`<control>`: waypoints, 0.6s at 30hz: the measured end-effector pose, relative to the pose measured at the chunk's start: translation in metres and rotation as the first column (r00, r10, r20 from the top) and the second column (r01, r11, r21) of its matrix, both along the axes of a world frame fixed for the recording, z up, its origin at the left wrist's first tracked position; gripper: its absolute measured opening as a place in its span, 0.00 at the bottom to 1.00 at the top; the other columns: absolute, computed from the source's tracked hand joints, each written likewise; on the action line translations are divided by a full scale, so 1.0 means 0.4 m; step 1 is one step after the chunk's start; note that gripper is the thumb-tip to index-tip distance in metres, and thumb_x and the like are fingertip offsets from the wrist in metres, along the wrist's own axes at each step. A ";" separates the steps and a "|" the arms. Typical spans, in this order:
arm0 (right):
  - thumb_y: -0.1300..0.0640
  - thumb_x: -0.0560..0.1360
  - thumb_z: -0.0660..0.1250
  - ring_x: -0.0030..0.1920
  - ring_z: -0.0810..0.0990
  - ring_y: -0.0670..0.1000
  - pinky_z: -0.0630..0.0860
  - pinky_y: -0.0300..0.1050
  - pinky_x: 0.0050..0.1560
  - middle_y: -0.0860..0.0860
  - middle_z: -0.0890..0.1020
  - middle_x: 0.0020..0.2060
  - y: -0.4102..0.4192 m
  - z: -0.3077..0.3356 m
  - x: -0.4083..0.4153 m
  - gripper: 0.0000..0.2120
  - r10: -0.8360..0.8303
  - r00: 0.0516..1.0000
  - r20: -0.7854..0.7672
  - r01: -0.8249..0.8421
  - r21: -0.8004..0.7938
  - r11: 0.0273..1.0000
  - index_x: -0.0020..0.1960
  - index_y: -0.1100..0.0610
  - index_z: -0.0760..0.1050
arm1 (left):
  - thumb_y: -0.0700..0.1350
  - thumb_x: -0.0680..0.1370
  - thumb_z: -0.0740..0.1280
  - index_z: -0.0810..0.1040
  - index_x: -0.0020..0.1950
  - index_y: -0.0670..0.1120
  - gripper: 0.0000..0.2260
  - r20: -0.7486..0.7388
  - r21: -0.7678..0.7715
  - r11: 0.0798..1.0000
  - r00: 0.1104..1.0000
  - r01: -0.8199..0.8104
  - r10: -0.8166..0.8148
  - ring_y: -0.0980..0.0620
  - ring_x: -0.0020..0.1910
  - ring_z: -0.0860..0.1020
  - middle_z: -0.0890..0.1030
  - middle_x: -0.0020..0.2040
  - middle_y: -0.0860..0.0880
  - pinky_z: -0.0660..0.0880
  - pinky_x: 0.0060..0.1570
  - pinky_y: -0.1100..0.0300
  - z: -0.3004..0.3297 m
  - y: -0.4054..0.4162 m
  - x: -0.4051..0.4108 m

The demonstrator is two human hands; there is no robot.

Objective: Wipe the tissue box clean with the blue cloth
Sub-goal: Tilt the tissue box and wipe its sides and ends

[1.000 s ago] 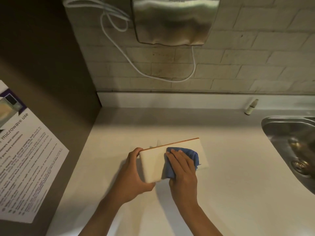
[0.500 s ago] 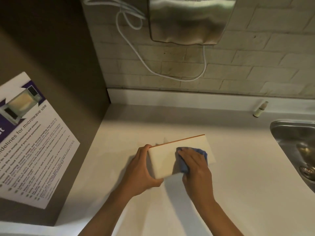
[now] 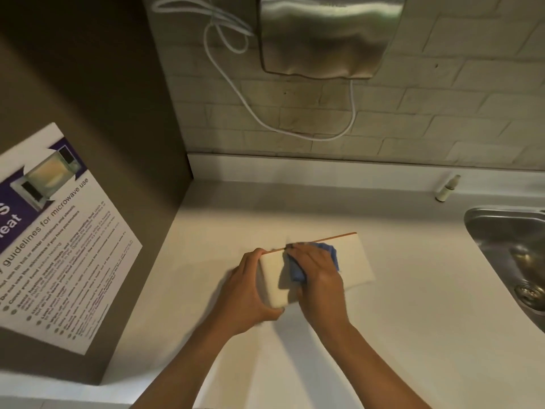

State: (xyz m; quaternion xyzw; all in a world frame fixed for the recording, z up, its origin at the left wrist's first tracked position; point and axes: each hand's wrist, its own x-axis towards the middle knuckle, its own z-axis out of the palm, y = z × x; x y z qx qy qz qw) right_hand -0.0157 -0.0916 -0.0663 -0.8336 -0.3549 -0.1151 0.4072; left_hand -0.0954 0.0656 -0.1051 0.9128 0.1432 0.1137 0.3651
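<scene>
Two hands — left hand (image 3: 246,293), right hand (image 3: 320,278). One box (image 3: 351,261), one cloth (image 3: 298,268), one surface (image 3: 413,320) — plus one sink (image 3: 507,240), one bottle (image 3: 446,188), one poster (image 3: 59,240), one dispenser (image 3: 327,33), one cable (image 3: 236,93)

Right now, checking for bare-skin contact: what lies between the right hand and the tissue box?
The blue cloth lies between the right hand and the tissue box, seen in the head view.

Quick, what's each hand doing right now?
Left hand: grips the tissue box at its end.
Right hand: presses the blue cloth on the box.
</scene>
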 end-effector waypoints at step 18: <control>0.72 0.64 0.57 0.59 0.79 0.49 0.73 0.41 0.61 0.49 0.82 0.55 -0.107 0.032 -0.052 0.25 -0.138 0.982 -0.126 0.180 0.428 0.886 0.54 0.57 0.81 | 0.61 0.59 0.83 0.62 0.74 0.58 0.49 0.108 0.075 0.995 0.991 0.069 -0.077 0.60 0.64 0.71 0.68 0.68 0.64 0.75 0.59 0.59 0.104 -0.019 0.014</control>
